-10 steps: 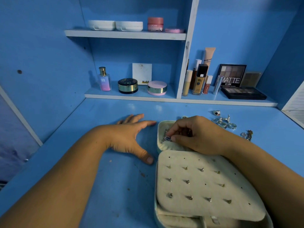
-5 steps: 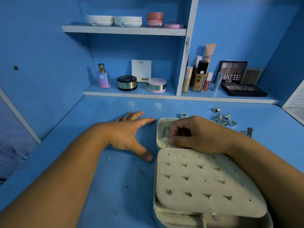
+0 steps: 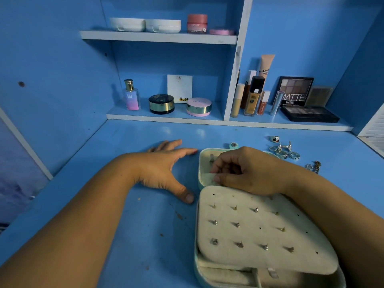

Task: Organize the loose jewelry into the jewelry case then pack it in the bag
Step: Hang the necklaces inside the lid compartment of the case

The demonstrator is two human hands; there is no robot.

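A pale teal jewelry case [image 3: 196, 265] lies open on the blue desk, lined in cream. Its earring panel [image 3: 259, 231] carries several small studs. My right hand [image 3: 249, 171] reaches into the far half of the case with fingers curled, and its thumb and fingers pinch a cream pocket flap [image 3: 205, 178]. A small silver piece [image 3: 211, 157] stands in that half, just left of my fingers. My left hand [image 3: 164, 173] rests flat on the desk beside the case, fingers spread. Loose silver rings [image 3: 284, 151] and a chain piece [image 3: 313, 166] lie to the right. No bag is in view.
A low shelf [image 3: 166, 117] at the back holds a perfume bottle [image 3: 132, 96], compacts, foundation tubes and eyeshadow palettes [image 3: 307, 115]. An upper shelf carries jars. A blue wall closes the left side; a white slatted panel [image 3: 374, 129] stands at the right.
My right hand carried a silver piece into the far half of the case and let it go; its thumb now lies on the pocket flap. My left hand stayed in place.
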